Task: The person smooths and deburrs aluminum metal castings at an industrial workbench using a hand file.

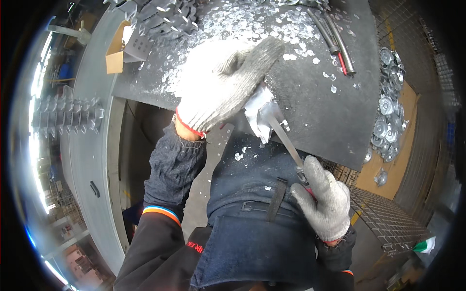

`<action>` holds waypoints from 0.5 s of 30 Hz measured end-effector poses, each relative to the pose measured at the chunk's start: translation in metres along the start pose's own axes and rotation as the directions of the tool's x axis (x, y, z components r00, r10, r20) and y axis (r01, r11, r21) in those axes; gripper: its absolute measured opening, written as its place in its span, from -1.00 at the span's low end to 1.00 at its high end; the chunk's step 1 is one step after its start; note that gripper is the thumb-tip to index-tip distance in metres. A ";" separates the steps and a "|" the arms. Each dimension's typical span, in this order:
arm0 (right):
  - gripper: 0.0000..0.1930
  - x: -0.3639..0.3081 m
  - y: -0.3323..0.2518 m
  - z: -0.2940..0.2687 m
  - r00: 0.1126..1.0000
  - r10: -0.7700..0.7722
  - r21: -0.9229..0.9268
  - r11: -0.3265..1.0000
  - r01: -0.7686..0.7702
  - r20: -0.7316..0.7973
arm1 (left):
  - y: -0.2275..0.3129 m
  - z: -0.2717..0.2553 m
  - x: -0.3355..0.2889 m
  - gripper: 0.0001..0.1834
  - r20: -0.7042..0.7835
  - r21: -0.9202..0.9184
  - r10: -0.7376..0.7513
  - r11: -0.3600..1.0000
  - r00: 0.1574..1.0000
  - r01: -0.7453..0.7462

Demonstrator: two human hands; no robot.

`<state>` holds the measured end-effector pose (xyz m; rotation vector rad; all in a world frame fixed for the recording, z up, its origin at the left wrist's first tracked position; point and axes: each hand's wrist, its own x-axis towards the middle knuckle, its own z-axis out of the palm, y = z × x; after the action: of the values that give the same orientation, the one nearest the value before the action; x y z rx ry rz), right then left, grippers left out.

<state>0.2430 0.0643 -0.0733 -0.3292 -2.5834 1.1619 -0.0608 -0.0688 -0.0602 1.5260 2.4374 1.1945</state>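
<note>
Two gloved hands in my head-cam view. Left hand [221, 85], approx. 11 o'clock of ctr, lies over a ragged silver metal part [258, 112] at 1 o'clock; glare hides the fingers, so can't tell how firm the hold is. Right hand [324, 199], 4 o'clock, is closed round the handle of a flat-bladed tool [287, 141], poss. a file, tip at the part. Risks, I'd judge: part's by the workbench [325, 114] edge, so a hard push w/ a weak hold could skid the blade toward the left wrist; loose metal flakes [291, 36] at 12-1 o'clock might make it slide.
</note>
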 end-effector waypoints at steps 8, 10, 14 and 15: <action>-0.16 0.014 -0.009 -0.015 0.979 0.057 -0.161 0.987 -0.025 0.197 | 0.013 -0.002 0.000 -0.71 0.034 0.015 -0.093 0.996 0.995 0.093; -0.29 0.018 -0.011 -0.011 0.987 0.076 -0.157 0.986 -0.054 0.138 | 0.014 -0.001 -0.002 -0.69 0.034 -0.040 -0.120 0.992 0.992 0.121; -0.41 0.020 -0.013 -0.012 0.992 0.079 -0.196 0.979 -0.058 0.100 | -0.012 0.008 -0.016 -0.62 -0.058 -0.022 -0.022 1.000 0.998 0.021; -0.41 0.020 -0.013 -0.011 0.992 0.076 -0.194 0.979 -0.056 0.102 | -0.015 0.007 -0.019 -0.62 -0.060 -0.019 -0.024 1.000 0.998 0.023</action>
<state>0.2269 0.0699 -0.0532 -0.4063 -2.8074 0.9797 -0.0590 -0.0832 -0.0808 1.4735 2.4665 1.2733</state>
